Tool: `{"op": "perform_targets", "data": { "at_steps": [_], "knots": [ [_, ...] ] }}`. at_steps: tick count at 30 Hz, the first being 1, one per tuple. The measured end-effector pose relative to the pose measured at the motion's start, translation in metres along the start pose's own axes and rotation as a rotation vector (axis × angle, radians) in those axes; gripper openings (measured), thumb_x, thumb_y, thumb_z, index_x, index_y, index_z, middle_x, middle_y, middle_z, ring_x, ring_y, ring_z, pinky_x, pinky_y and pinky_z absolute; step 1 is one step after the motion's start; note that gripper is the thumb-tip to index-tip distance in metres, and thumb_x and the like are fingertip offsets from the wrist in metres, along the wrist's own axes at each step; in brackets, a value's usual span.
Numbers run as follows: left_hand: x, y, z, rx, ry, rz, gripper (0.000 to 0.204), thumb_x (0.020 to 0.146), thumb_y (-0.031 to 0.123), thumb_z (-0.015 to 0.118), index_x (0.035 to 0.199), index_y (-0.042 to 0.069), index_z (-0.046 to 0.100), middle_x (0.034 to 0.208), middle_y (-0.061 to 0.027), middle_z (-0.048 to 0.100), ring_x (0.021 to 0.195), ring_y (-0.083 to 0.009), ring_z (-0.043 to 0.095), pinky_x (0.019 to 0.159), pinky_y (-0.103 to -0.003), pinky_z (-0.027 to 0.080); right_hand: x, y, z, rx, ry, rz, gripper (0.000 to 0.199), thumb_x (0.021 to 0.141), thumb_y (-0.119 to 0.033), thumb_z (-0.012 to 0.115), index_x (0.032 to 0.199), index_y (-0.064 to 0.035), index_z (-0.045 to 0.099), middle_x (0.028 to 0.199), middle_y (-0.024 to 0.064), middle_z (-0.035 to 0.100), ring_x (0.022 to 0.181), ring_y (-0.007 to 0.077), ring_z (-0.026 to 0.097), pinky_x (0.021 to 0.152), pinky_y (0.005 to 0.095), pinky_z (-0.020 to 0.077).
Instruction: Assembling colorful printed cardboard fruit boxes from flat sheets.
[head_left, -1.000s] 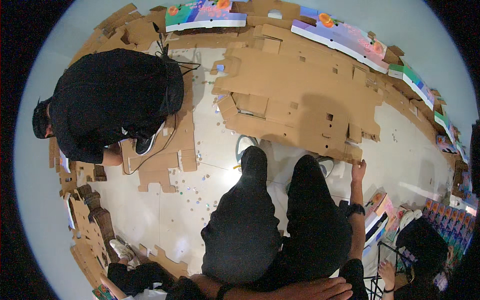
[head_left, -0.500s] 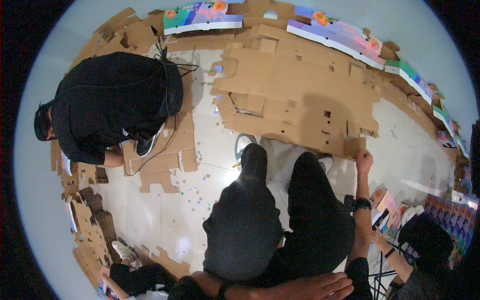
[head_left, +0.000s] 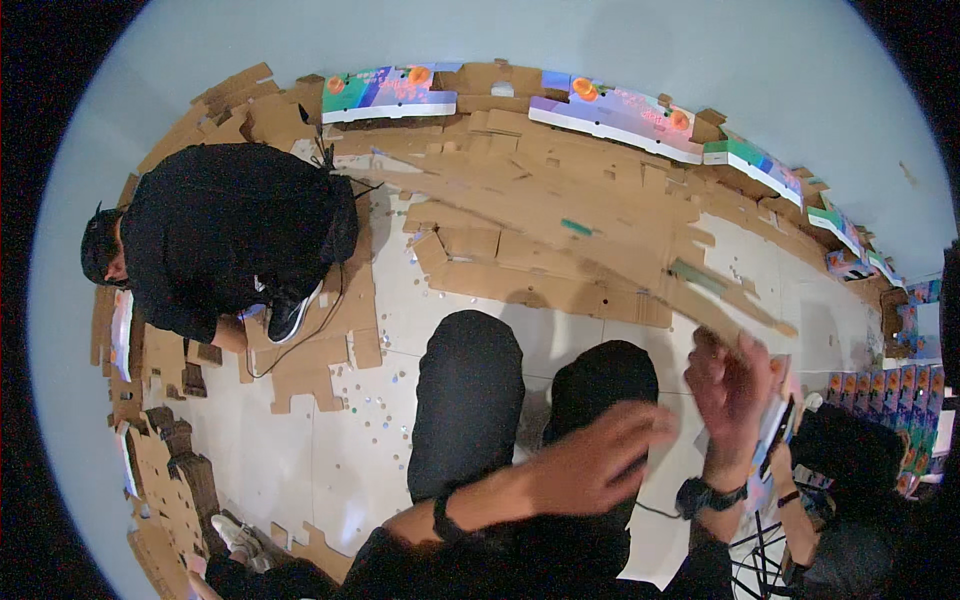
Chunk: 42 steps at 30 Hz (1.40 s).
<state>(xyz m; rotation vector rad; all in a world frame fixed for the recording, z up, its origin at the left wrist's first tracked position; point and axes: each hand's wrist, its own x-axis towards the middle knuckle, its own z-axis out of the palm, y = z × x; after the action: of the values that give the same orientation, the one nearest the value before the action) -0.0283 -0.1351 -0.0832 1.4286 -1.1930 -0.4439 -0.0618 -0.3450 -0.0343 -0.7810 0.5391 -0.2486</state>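
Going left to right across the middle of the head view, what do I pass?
Crouching person in black → black shoe → left knee → right knee → right hand → stacked colourful boxes.

- Left hand [head_left: 600, 455] blurred, fingers spread, over the knees [head_left: 540, 380].
- Right hand [head_left: 730, 375] raised (blurred too), a colourful box [head_left: 775, 425] just beside it.
- Cardboard [head_left: 560, 250] lies beyond both.

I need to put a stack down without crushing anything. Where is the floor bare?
Bare tile lies between the crouching person and the wearer's left knee, dotted with small scraps. Cardboard sheets crowd the far side.
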Motion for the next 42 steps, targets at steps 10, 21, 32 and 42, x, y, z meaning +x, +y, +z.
{"op": "perform_targets", "data": {
  "at_steps": [10, 21, 32, 42],
  "knots": [
    [0.033, -0.019, -0.008, 0.292, 0.192, 0.229, 0.095, 0.080, 0.021, 0.079, 0.158, -0.005, 0.031, 0.169, -0.0225, 0.024, 0.155, -0.0403, 0.026, 0.127, -0.048, 0.024, -0.102, 0.102, 0.064, -0.195, -0.226, -0.065, 0.063, 0.097, -0.036, 0.070, 0.141, 0.0023, 0.045, 0.087, 0.0116, 0.065, 0.053, 0.0142, 0.059, 0.043, 0.0276, 0.0469],
    [0.022, 0.005, -0.005, 0.561, 0.514, 0.047, 0.055, 0.080, 0.015, 0.079, 0.133, 0.025, 0.066, 0.164, -0.0288, 0.030, 0.149, -0.0536, 0.031, 0.121, -0.060, 0.031, -0.170, 0.163, 0.058, -0.416, -0.611, 0.212, 0.015, 0.095, -0.007, 0.070, 0.109, -0.0032, 0.063, 0.086, 0.0047, 0.070, 0.071, 0.0145, 0.069, 0.062, 0.0328, 0.0566],
    [-0.091, 0.040, -0.049, 0.425, -0.119, 0.305, 0.046, 0.082, 0.018, 0.069, 0.127, 0.009, 0.066, 0.159, -0.0188, 0.046, 0.150, -0.0428, 0.038, 0.121, -0.055, 0.037, -0.156, 0.093, -0.096, -1.005, 0.185, -0.644, 0.030, 0.099, -0.034, 0.066, 0.109, -0.0057, 0.073, 0.109, 0.0132, 0.073, 0.103, 0.0271, 0.070, 0.093, 0.0412, 0.0545],
    [-0.187, 0.082, -0.047, -0.085, 0.149, -0.245, 0.045, 0.097, 0.021, 0.066, 0.141, 0.012, 0.059, 0.152, -0.0164, 0.053, 0.143, -0.0389, 0.047, 0.118, -0.050, 0.038, -0.193, 0.111, -0.086, -1.120, 0.121, -0.655, 0.040, 0.104, -0.036, 0.051, 0.107, -0.0002, 0.069, 0.105, 0.0181, 0.068, 0.096, 0.0315, 0.065, 0.085, 0.0419, 0.0503]
  ]
}}
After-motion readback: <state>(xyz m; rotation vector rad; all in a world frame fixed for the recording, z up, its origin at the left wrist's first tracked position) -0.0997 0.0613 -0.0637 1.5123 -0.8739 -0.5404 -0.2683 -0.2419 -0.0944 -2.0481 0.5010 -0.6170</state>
